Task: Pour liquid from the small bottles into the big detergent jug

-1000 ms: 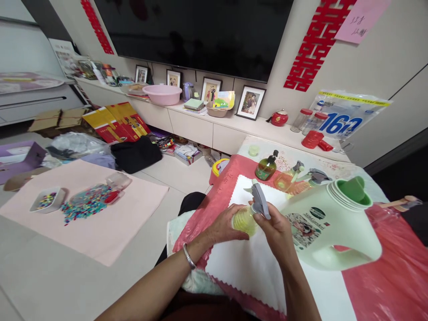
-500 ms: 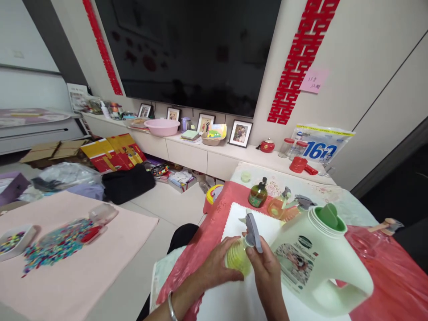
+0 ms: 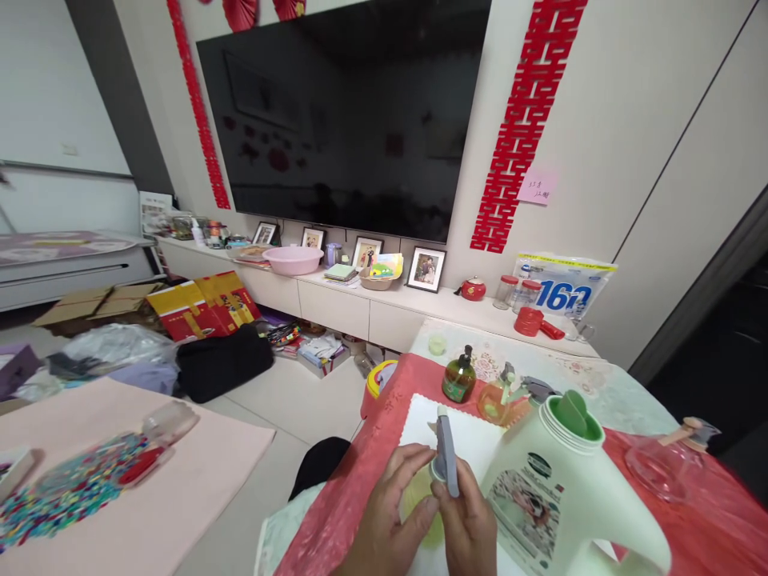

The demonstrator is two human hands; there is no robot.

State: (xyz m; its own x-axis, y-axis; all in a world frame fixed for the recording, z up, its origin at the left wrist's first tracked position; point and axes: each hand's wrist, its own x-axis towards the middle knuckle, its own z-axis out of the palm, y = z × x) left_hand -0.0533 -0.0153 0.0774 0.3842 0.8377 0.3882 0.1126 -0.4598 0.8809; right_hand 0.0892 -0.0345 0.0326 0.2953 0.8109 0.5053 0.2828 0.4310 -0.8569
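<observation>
My left hand (image 3: pixel 393 512) is wrapped round the body of a small spray bottle (image 3: pixel 414 498) with yellow-green liquid inside. At its neck, my right hand (image 3: pixel 466 512) grips the grey trigger spray head (image 3: pixel 445 452), fingers closed about the collar. The bottle stands over a white sheet (image 3: pixel 432 420) on the red cloth. Just right of my hands is a large pale green jug (image 3: pixel 576 496) with a green cup in its open mouth. Beyond the sheet are a green pump bottle (image 3: pixel 459 376) and an orange spray bottle (image 3: pixel 493 400).
A clear pinkish bottle (image 3: pixel 660 464) sits at the right on the red cloth (image 3: pixel 735 488). To the left, colourful beads (image 3: pixel 90 480) lie spread on a pink-covered table (image 3: pixel 204 472). A low cabinet (image 3: pixel 336 304) with picture frames runs under the television (image 3: pixel 360 120).
The view has tilted up slightly, so the scene sits lower in the frame. My left hand has turned, its thumb now near the bottle's neck. Both hands stay on the spray bottle.
</observation>
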